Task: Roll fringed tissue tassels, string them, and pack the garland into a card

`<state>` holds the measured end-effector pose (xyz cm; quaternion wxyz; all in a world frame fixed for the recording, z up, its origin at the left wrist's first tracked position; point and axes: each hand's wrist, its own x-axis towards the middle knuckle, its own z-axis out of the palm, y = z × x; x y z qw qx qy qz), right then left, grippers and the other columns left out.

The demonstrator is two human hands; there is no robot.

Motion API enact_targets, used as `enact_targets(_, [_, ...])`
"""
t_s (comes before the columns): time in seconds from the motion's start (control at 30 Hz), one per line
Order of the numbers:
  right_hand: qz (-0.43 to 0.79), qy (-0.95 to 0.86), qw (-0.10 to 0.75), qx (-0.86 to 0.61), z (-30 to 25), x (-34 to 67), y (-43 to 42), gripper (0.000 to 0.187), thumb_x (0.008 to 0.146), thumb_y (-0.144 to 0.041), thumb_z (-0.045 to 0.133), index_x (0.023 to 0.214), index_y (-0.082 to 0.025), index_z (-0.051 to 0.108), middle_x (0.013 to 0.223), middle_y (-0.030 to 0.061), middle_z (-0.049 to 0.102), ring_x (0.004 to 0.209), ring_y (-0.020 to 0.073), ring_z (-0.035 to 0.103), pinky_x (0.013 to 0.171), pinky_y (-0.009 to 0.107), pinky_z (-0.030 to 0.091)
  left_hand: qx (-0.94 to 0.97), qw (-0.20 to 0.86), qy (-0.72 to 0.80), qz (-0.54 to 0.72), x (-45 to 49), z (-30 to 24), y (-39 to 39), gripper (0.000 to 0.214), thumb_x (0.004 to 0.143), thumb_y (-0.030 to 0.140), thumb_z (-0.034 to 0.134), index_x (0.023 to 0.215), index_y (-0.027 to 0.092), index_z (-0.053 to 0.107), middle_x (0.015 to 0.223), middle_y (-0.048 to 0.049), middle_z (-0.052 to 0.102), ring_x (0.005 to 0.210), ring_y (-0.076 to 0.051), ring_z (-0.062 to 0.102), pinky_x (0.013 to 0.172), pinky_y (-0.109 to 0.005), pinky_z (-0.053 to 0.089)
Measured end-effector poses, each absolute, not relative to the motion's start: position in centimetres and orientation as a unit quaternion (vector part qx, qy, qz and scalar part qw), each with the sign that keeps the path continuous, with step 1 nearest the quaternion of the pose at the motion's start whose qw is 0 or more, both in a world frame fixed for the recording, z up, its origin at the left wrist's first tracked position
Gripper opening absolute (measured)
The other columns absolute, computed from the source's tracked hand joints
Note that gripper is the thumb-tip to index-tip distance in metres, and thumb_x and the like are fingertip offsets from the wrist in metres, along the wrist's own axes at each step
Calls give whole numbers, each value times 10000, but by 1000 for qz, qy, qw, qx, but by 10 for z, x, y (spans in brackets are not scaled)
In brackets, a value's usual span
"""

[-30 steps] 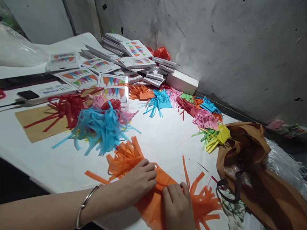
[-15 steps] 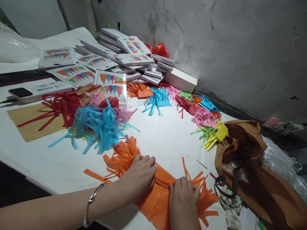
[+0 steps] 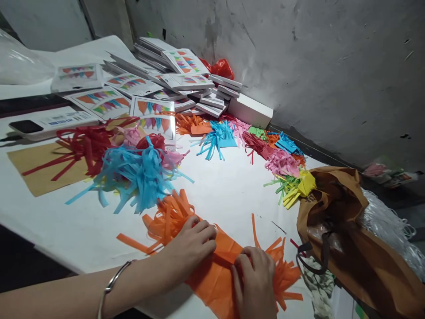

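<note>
Head view: one orange fringed sheet lies at the near edge of the white tabletop under two hands. The left hand presses flat on it with a released grip, while the right hand has its grip pinched on the sheet's middle fold. Beyond lie one blue fringe heap, one red heap, a row of smaller bundles too overlapped to count, and stacked white packets; one brown bag crowds the right edge.

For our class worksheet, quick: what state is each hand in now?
Left hand: open, flat on the orange paper.
Right hand: curled on the same paper; grip cannot be told.
</note>
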<state>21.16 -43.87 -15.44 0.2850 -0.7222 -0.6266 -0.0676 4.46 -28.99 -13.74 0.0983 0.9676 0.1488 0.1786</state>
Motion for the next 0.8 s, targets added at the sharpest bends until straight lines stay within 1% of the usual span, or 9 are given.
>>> enact_targets(0.17, [-80,-645,265,-712,-159,214,-444,181,995,-173,442,906,-244,583,980,35,600,926,227,551,964,493,294,966,110,129,195,38,-144,-287,193,820,137,752,736,208,594,879,-5,630,860,-215,497,839,-401,283])
enact_targets(0.3, [-97,-619,250,-738,-158,213,-438,247,1003,-167,384,840,-235,557,999,59,602,953,254,560,957,505,307,957,117,184,190,42,-141,-292,170,875,145,681,726,199,619,865,-11,629,828,-210,495,791,-397,283])
enact_targets(0.4, [-138,-606,208,-755,-156,211,-430,266,989,-139,353,812,-229,529,956,80,614,921,276,558,938,530,309,956,96,231,151,50,-131,-297,194,896,146,604,709,185,634,857,-45,635,809,-228,502,767,-416,296])
enact_targets(0.5, [-177,-609,149,-759,-156,210,-426,241,971,-139,375,815,-231,535,920,99,621,896,293,557,909,540,316,956,81,265,96,59,-123,-299,157,858,156,600,710,177,649,845,-71,632,817,-257,518,752,-439,319])
enact_targets(0.57, [-193,-606,129,-761,-156,212,-426,216,965,-160,396,823,-231,542,900,104,622,881,301,557,904,552,314,954,74,280,80,64,-123,-299,121,836,152,609,726,172,654,854,-80,633,828,-266,530,742,-443,334])
enact_targets(0.63, [-211,-601,131,-760,-155,213,-427,170,960,-189,432,855,-228,560,920,110,630,893,310,558,924,571,297,954,69,281,80,66,-125,-299,101,831,142,612,743,172,651,867,-81,638,832,-264,538,732,-435,342])
enact_targets(0.7, [-212,-607,160,-750,-151,212,-427,139,955,-182,461,909,-227,584,987,109,642,948,308,563,970,580,273,954,68,278,85,67,-128,-300,90,832,137,614,760,177,650,875,-78,644,834,-257,542,732,-424,345])
enact_targets(0.77, [-185,-628,216,-724,-147,207,-426,187,963,-142,444,938,-238,603,997,83,650,976,282,568,996,551,269,954,70,278,88,67,-130,-300,87,832,142,621,756,178,643,869,-78,644,838,-256,543,740,-423,345])
enact_targets(0.8, [-166,-644,242,-707,-145,205,-424,233,971,-116,416,929,-241,608,952,60,654,947,260,573,990,524,278,953,68,282,93,66,-130,-300,86,831,141,625,754,176,638,861,-79,638,835,-257,541,743,-424,345])
